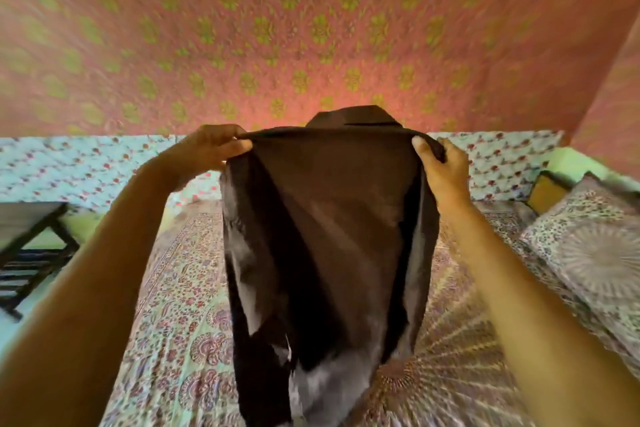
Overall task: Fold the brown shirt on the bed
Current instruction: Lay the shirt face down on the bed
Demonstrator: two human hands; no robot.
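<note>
Brown cloth is hanging in the air between two raised arms: the brown shirt (322, 236) is being held up by its shoulders above the bed (180, 340), its collar (353, 118) peeking over the top edge and its body draping straight down toward the patterned bedspread. The left hand (211, 149) is pinching one shoulder seam, with its fingers (239, 146) curled closed over the fabric, and the right hand (440, 166) is gripping the other shoulder, thumb pressed on the near side and the remaining fingers wrapped behind the cloth. Holding it at both shoulders this way is likely letting gravity pull the shirt flat and shake out the creases, so that it can be laid square on the bed before any fold is made.

The sleeves are appearing to hang tucked along the sides, though the picture is blurred and their exact lie is hard to tell. The lower hem is running out of view at the bottom, so whether it is touching the bedspread cannot be told.

A pillow (595, 253) is lying at the right side of the bed, well clear of the middle, where the open bedspread is offering room for the shirt. No fold seems made yet; the task is looking to be at its start.
</note>
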